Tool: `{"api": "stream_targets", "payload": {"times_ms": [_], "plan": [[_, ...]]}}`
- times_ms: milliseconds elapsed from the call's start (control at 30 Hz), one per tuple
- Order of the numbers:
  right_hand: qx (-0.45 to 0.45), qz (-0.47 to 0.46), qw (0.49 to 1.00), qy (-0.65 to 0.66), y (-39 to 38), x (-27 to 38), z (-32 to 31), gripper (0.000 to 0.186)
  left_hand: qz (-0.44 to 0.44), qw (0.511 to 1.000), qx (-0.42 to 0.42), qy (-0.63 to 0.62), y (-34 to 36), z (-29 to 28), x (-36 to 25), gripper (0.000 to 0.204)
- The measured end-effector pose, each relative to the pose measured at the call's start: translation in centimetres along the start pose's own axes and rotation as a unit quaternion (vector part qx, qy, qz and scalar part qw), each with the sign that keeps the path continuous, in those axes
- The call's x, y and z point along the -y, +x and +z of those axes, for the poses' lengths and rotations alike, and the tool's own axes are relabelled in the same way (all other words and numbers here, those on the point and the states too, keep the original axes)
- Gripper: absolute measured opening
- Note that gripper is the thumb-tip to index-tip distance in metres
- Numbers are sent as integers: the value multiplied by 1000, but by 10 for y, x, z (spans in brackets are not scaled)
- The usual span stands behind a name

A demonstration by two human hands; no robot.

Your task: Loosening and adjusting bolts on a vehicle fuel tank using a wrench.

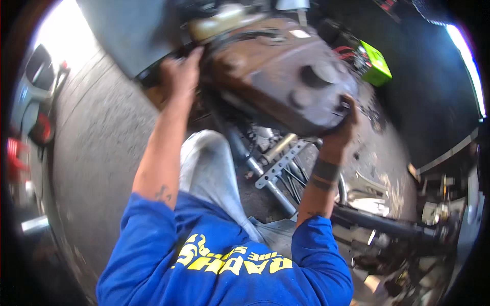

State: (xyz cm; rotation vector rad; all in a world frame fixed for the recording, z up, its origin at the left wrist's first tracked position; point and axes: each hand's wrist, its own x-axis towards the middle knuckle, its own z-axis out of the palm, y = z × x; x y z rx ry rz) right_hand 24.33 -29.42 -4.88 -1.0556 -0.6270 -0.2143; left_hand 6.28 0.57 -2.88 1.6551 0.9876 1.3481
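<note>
A large brown, rusty-looking fuel tank point(270, 71) is held at a tilt in front of me, over a tubular metal frame point(273, 186). On its upper face are a dark round cap point(317, 75) and a small white label point(299, 33). My left hand point(179, 74) is closed at the tank's left end, its thumb against the side; blur hides some of its fingers. At the right end, my right hand point(348, 121) grips the lower corner, fingers curled over the edge. The tank's underside is hidden.
Beneath the tank, a perforated metal strip point(280, 166) and dark cables cross the frame. A bright green box point(376, 63) stands at the far right. Assorted parts point(398, 265) lie at the lower right. A grey panel point(130, 30) rises beyond my left hand.
</note>
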Motion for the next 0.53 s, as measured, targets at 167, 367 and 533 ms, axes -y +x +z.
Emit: {"api": "stream_targets", "payload": {"times_ms": [167, 367, 533], "plan": [[-22, 84, 996, -16, -1, 16, 25, 35, -59, 996, 31, -51, 14, -5, 26, 44], [-179, 242, 925, 231, 6, 20, 50, 80, -144, 989, 35, 23, 23, -16, 20, 49], [-174, 215, 943, 184, 6, 24, 42, 76, -179, 971, 123, -102, 41, -11, 37, 55]]}}
